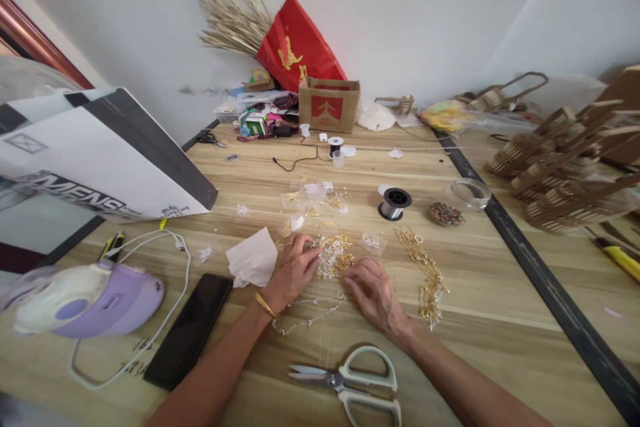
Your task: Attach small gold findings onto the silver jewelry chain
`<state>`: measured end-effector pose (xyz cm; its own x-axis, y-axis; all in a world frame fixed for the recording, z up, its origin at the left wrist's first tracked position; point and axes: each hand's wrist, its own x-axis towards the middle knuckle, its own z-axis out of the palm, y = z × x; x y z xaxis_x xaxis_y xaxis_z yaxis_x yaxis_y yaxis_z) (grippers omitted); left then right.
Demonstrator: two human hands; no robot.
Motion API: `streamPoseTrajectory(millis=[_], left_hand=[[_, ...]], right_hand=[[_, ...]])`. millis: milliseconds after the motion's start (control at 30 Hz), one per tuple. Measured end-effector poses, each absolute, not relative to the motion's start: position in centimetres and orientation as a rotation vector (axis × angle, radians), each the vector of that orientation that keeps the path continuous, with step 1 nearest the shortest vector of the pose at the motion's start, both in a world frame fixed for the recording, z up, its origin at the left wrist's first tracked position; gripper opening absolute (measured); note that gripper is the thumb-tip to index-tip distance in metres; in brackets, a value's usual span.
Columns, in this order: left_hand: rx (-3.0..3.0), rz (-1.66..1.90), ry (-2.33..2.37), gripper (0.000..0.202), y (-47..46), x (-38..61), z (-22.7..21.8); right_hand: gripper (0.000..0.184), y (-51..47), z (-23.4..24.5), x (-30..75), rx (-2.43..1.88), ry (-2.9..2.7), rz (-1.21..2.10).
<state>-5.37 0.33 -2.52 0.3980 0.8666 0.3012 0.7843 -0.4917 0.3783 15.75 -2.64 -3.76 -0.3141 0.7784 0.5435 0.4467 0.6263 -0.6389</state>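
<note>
A pile of small gold and clear charms [334, 255] lies on the wooden table in front of me. My left hand [295, 265], with a gold bangle at the wrist, rests at the pile's left side, fingers apart and touching its edge. At the right edge, the fingers of my right hand [374, 290] are curled together in a pinch; whatever they hold is too small to make out. Between my wrists lies a silvery chain [313, 320] with a ring at one end. Gold chains [427, 273] lie in a bunch to the right. White-handled scissors [345, 380] lie nearest me.
A white tissue [254, 257] and a black phone [189, 330] lie left, near a purple-and-white device [110, 300] with a cable. Beyond the pile are small bags of findings [313, 197] and a wire spool [395, 203]. A bead jar [450, 210] lies at right.
</note>
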Motion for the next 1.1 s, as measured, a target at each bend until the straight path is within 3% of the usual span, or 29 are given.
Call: streamPoseTrajectory(millis=[300,600,1100], left_hand=[[2.429,0.783,1.495,0.019,0.7,-5.5,-2.7],[2.504,0.638,1.463,0.032,1.1,-4.8,-2.3],[2.650,0.461,1.395,0.031,0.3,-4.5,-0.5]], right_hand=[[0.012,-2.6,-3.7,15.7,-0.950,-1.945,0.454],[0.012,-2.6,-4.0,15.8,-0.974,-1.959,0.464],[0.012,-2.6,-4.1,15.9,-0.982,-1.957,0.486]])
